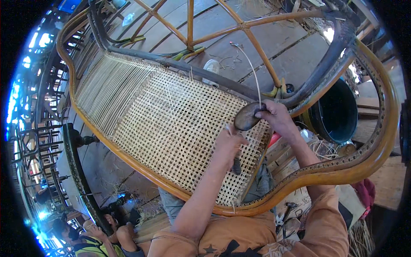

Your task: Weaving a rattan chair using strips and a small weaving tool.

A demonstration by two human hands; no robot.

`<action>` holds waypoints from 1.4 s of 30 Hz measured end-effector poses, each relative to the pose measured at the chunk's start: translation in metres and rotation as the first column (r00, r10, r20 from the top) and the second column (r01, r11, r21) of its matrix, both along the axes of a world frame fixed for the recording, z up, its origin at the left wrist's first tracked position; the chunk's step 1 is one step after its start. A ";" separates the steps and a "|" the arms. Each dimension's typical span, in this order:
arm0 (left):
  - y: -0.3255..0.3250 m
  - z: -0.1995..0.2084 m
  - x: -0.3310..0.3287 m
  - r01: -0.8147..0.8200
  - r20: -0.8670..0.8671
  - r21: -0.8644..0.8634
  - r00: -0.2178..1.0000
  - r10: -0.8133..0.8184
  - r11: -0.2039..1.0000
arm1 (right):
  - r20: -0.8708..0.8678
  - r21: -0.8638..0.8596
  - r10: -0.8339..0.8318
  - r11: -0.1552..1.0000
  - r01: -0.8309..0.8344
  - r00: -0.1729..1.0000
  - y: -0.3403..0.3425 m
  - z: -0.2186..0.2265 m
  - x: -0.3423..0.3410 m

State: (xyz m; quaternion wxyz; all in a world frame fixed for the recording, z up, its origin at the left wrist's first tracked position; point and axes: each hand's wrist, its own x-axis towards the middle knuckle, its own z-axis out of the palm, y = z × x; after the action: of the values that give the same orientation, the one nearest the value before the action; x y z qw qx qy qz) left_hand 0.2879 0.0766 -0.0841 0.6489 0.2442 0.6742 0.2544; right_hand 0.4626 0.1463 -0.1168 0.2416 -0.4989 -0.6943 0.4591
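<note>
A bent-cane chair frame (124,162) lies across my lap, with a woven cane panel (171,115) in its middle. My right hand (278,119) pinches the edge of a dark brown oval disc (246,118) above the right end of the panel. From that grip a thin pale cane strip (252,67) curves up and away. My left hand (227,146) is closed just below the disc, over the weave. A dark tool handle (236,167) sticks out from the bottom of this fist; its working end I cannot make out.
Under the frame's right side stands a dark bucket (336,111). Crossed cane legs (244,25) rise at the far side. Pliers or scissors (280,220) and a hammer (291,206) lie near my right arm. A co-worker (92,240) sits at lower left beside a dark curved frame piece (79,171).
</note>
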 end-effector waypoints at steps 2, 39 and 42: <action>0.002 -0.002 0.017 -0.112 0.240 -0.007 0.964 0.111 0.994 | -0.090 -0.052 -0.098 0.994 0.094 0.991 0.003 -0.003 -0.001; 0.022 0.017 0.085 0.453 -0.394 0.431 0.872 -0.289 0.780 | -0.573 -0.421 -0.669 0.736 0.530 0.473 -0.044 0.035 0.036; 0.015 0.014 0.092 0.595 -0.535 0.383 0.767 -0.355 0.707 | -0.616 -0.424 -0.695 0.689 0.588 0.370 -0.064 0.033 0.039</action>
State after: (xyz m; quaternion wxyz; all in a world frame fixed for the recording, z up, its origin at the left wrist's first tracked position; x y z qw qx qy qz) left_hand 0.3795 0.0915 -0.0701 0.4366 0.6322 0.6109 0.1908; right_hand 0.5012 0.0821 -0.0837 0.6256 -0.5118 -0.2506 0.5327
